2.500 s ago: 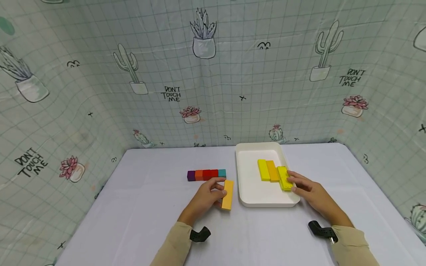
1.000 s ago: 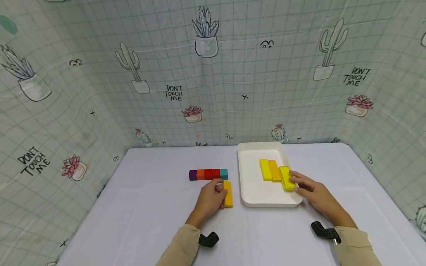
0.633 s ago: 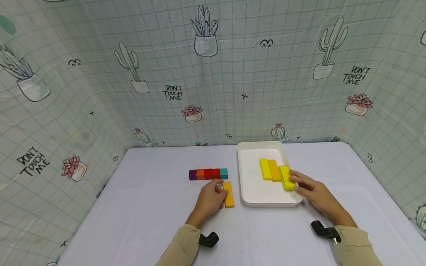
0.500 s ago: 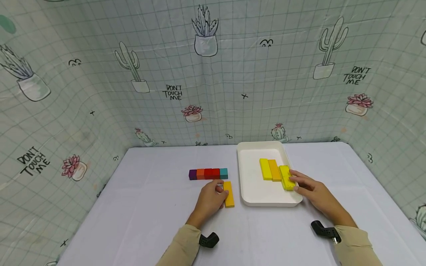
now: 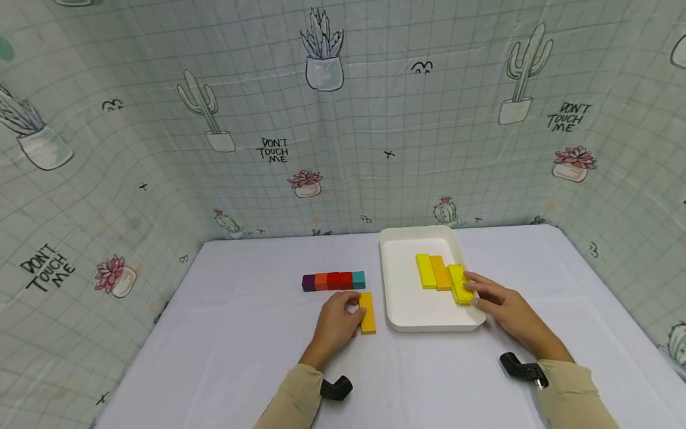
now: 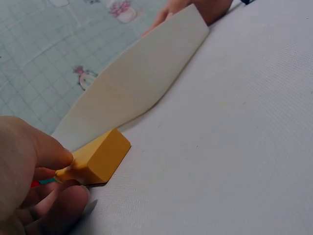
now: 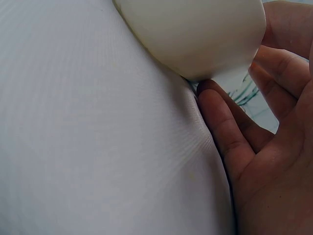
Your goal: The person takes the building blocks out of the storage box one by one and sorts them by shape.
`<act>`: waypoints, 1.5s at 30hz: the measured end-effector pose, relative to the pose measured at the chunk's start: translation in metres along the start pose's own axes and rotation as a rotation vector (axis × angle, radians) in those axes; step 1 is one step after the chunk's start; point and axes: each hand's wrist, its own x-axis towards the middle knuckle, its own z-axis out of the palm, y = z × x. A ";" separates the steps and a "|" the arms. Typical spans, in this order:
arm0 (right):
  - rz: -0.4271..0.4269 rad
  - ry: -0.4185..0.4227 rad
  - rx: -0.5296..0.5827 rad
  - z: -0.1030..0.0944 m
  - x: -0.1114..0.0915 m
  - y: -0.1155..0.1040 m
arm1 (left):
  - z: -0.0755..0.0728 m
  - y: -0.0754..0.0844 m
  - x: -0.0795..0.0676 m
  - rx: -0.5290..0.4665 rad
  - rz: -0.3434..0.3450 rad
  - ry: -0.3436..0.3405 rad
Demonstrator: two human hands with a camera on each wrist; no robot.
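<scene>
An orange-yellow block (image 5: 367, 313) lies on the white table, long side pointing away from me. My left hand (image 5: 336, 325) pinches its left edge with thumb and fingertips; the left wrist view shows the block's near end (image 6: 110, 156) between the digits. Beside it stands a white tray (image 5: 415, 316) holding a yellow block (image 5: 426, 271), an orange block (image 5: 440, 273) and another yellow block (image 5: 460, 285) nearest the right rim. My right hand (image 5: 506, 307) rests at that rim, fingertips by the last block. In the right wrist view, its fairly straight fingers (image 7: 227, 127) touch the tray's outer wall (image 7: 195, 34).
Just beyond the left hand, a row of several blocks lies end to side: purple (image 5: 308, 283), orange-red (image 5: 321, 282), red (image 5: 340, 280) and teal (image 5: 358, 280). A patterned cloth (image 5: 348, 131) hangs behind the table.
About two seconds ago the left hand held the orange-yellow block tilted up; now it lies flat on the table. Lately only the camera view shifts slightly. The right hand stays at the tray.
</scene>
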 end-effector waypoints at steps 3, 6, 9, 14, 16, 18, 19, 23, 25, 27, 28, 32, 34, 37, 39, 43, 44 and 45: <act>0.006 -0.009 -0.001 0.002 0.001 0.000 | -0.001 -0.002 -0.001 -0.039 -0.036 0.027; 0.008 -0.009 -0.006 0.003 0.003 0.000 | -0.001 -0.002 -0.002 -0.041 -0.041 0.078; 0.007 -0.004 0.002 0.004 0.003 0.000 | -0.002 0.001 -0.005 -0.026 -0.027 0.117; 0.021 -0.013 0.013 0.006 0.002 0.001 | -0.003 0.014 -0.012 -0.077 -0.017 0.098; 0.031 -0.011 0.008 0.006 0.001 0.002 | -0.003 0.019 -0.014 -0.098 0.001 0.079; 0.033 -0.007 0.006 0.006 0.000 0.004 | -0.003 0.023 -0.013 -0.108 0.028 0.066; 0.032 -0.006 0.004 0.006 0.000 0.004 | -0.002 0.025 -0.013 -0.115 0.034 0.059; 0.036 0.003 0.009 0.006 -0.002 0.007 | 0.002 0.031 -0.010 -0.163 0.023 0.022; 0.032 0.003 0.006 0.006 -0.003 0.009 | 0.004 0.032 -0.007 -0.206 -0.006 -0.002; 0.028 0.007 0.011 0.006 -0.004 0.009 | 0.005 0.034 -0.004 -0.260 -0.030 -0.026; 0.023 0.007 0.013 0.005 -0.004 0.008 | 0.006 0.035 -0.002 -0.283 -0.041 -0.036; 0.024 0.009 0.033 0.004 -0.006 0.006 | 0.008 0.042 0.006 -0.328 -0.063 -0.066; 0.024 0.008 0.038 0.003 -0.006 0.005 | 0.009 0.047 0.010 -0.331 -0.059 -0.080; 0.016 0.008 0.042 0.003 -0.006 0.005 | 0.010 0.057 0.016 -0.344 -0.044 -0.105; 0.016 0.007 0.038 0.002 -0.006 0.004 | 0.011 0.065 0.020 -0.351 -0.027 -0.126; 0.019 0.008 0.035 0.001 -0.004 0.002 | 0.016 0.080 0.029 -0.352 -0.008 -0.172; 0.020 0.007 0.032 0.001 -0.004 0.001 | 0.018 0.083 0.031 -0.349 -0.007 -0.183; 0.017 0.008 0.031 0.001 -0.004 0.000 | 0.019 0.086 0.033 -0.341 -0.010 -0.193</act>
